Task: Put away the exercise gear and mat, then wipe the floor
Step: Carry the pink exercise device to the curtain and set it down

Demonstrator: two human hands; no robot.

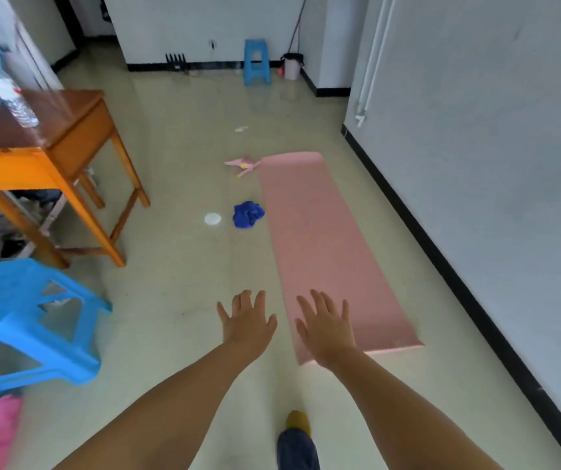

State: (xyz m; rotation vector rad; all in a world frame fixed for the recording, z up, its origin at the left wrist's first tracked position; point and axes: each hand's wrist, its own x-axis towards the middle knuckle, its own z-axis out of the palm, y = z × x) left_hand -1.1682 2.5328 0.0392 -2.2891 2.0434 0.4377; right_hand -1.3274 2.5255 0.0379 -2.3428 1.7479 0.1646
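Head | 1 pink mat [323,239] | 1 blue cloth [248,214] | 2 stools – blue [18,320]

No legible text anywhere.

A glossy pale floor [177,293] reflects soft light between white walls [493,130] edged with black skirting. A wooden bench [52,137] stands left, a blue plastic stool [24,320] nearer, another stool [256,61] against the far wall.

Head-worn view, forward and down
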